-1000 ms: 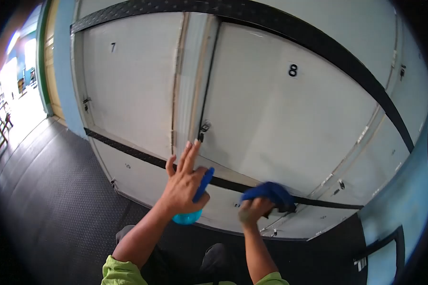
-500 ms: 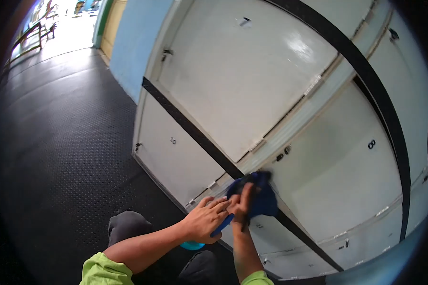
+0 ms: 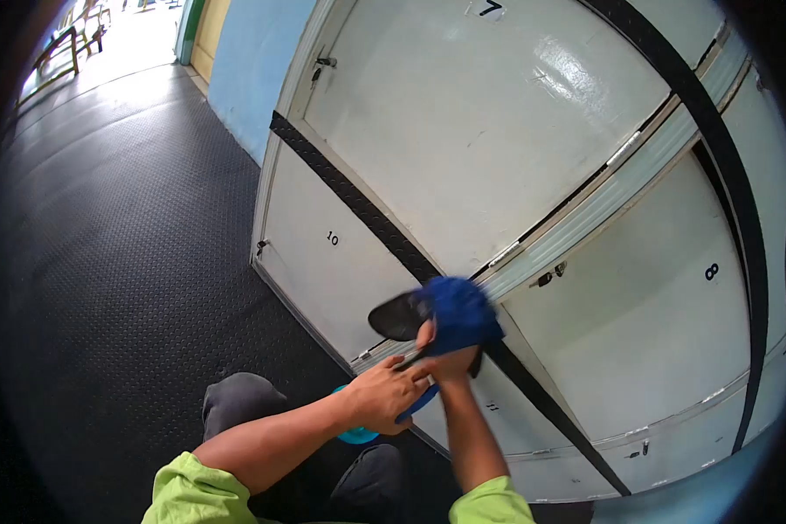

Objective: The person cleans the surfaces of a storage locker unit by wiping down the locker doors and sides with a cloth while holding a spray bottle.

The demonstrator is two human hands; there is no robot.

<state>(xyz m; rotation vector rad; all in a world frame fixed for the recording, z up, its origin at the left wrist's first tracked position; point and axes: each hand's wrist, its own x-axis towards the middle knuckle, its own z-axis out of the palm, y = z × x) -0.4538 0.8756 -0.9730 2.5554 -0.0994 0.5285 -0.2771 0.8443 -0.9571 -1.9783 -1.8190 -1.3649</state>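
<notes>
Blue and black cloth [image 3: 458, 313] is in my right hand [image 3: 450, 360], whose fingers are closed on it, in front of the black strip between the upper and lower locker doors. Close beside it, my left hand [image 3: 382, 395] is wrapped round a spray bottle [image 3: 356, 434] with a blue trigger and a turquoise body. The bottle is mostly hidden behind that hand and wrist. Fingers of the two hands overlap or touch near the cloth; which, I cannot tell. The white locker door marked 7 [image 3: 472, 113] is above, and the door marked 10 [image 3: 323, 240] lies to the left.
The locker door marked 8 [image 3: 637, 297] is at the right, with keys [image 3: 546, 278] in its lock. Black textured floor [image 3: 140, 262] runs along the left. A blue wall [image 3: 258, 70] and a wooden chair [image 3: 61, 57] stand farther back. My knees show below.
The view has swung left and nearer to doors 7 and 10. My right hand has moved with the cloth from below door 8 to beside my left hand.
</notes>
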